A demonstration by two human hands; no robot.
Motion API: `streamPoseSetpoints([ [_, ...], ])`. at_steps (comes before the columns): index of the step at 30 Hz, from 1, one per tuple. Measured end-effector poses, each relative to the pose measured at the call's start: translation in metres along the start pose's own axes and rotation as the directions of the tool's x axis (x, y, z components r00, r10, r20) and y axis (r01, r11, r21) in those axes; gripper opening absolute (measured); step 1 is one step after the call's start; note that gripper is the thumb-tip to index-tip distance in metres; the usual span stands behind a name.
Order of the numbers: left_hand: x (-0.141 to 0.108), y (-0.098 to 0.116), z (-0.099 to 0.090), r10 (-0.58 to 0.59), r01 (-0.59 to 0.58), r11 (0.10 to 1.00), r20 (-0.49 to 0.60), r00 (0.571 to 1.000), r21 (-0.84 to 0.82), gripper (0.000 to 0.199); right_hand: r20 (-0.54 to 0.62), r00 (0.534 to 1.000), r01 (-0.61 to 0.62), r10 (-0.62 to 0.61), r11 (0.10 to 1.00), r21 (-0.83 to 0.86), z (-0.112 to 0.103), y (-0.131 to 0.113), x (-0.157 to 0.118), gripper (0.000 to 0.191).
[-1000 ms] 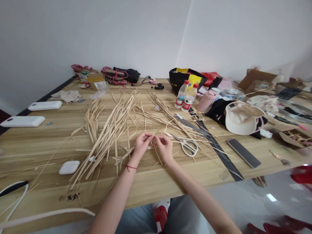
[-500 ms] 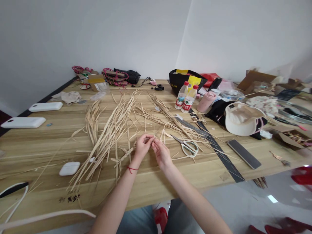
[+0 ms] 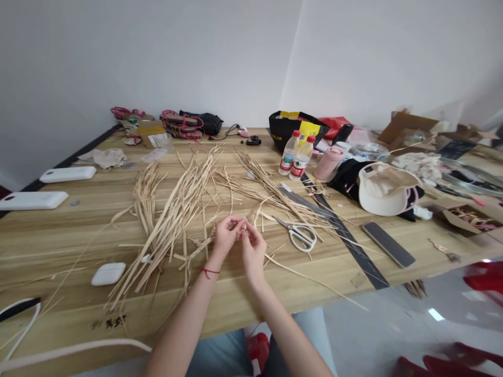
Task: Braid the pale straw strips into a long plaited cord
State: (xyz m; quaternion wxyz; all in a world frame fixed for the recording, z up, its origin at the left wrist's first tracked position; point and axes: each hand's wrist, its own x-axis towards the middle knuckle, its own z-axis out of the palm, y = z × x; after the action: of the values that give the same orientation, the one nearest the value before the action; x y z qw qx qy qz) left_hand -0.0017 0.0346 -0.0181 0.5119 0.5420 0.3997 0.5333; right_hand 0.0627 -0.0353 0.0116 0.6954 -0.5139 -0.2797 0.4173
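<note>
Close together over the wooden table, my left hand (image 3: 227, 235) and my right hand (image 3: 252, 250) pinch a piece of woven straw between their fingertips. Fingers cover most of the straw piece. To the left of my left hand lies a braided bit of straw (image 3: 198, 248). A long straw strand (image 3: 310, 277) trails from beside my right hand toward the table's front edge. Grey-and-white scissors (image 3: 302, 237) rest to the right of my right hand. Loose bundles of straw strips (image 3: 188, 193) spread across the table beyond my hands.
Two water bottles (image 3: 301, 158), a pink cup (image 3: 329, 162), and a black-yellow bag (image 3: 280, 137) stand at the back right. A cap (image 3: 387, 201) and a phone (image 3: 388, 244) lie at right. A white earbud case (image 3: 109, 274) sits at left, with white devices (image 3: 67, 174) behind.
My right hand has turned more upright and shifted slightly left, its fingertips still against the left hand's. A long straw strand now extends right toward the front edge. The view has shifted slightly.
</note>
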Motion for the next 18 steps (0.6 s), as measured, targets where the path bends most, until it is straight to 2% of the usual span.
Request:
streamPoseSetpoints([
  [3,0.001,-0.002,0.0,0.03,-0.03,0.999,-0.002,1.0,0.029,0.023,0.097,0.992,0.103,-0.078,0.95,-0.294,-0.008,-0.006,0.004,0.033],
  [5,0.002,-0.003,0.0,0.05,-0.049,0.998,-0.011,0.999,0.048,0.022,0.132,0.99,0.084,-0.04,0.933,-0.35,-0.012,-0.008,0.009,0.029],
  [8,0.002,-0.006,0.0,0.057,-0.056,0.997,-0.016,0.998,0.062,0.021,0.144,0.983,-0.091,0.115,0.982,-0.166,-0.017,-0.008,0.015,0.029],
  [11,0.002,-0.01,0.001,0.072,-0.07,0.994,-0.023,0.997,0.081,0.02,0.177,0.956,-0.247,0.235,0.968,0.047,-0.021,-0.004,0.015,0.033],
  [14,0.001,-0.014,0.001,0.105,-0.104,0.987,-0.004,0.994,0.121,0.017,0.215,0.944,-0.275,0.252,0.958,0.085,-0.023,-0.002,0.011,0.04],
  [16,-0.001,-0.015,0.002,0.124,-0.126,0.982,0.025,0.992,0.142,0.015,0.188,0.96,-0.197,0.207,0.978,-0.067,-0.022,-0.004,0.008,0.04],
  [18,-0.003,-0.015,0.003,0.138,-0.145,0.978,0.059,0.989,0.148,0.014,0.142,0.984,-0.05,0.107,0.935,-0.351,-0.021,-0.01,0.007,0.038],
])
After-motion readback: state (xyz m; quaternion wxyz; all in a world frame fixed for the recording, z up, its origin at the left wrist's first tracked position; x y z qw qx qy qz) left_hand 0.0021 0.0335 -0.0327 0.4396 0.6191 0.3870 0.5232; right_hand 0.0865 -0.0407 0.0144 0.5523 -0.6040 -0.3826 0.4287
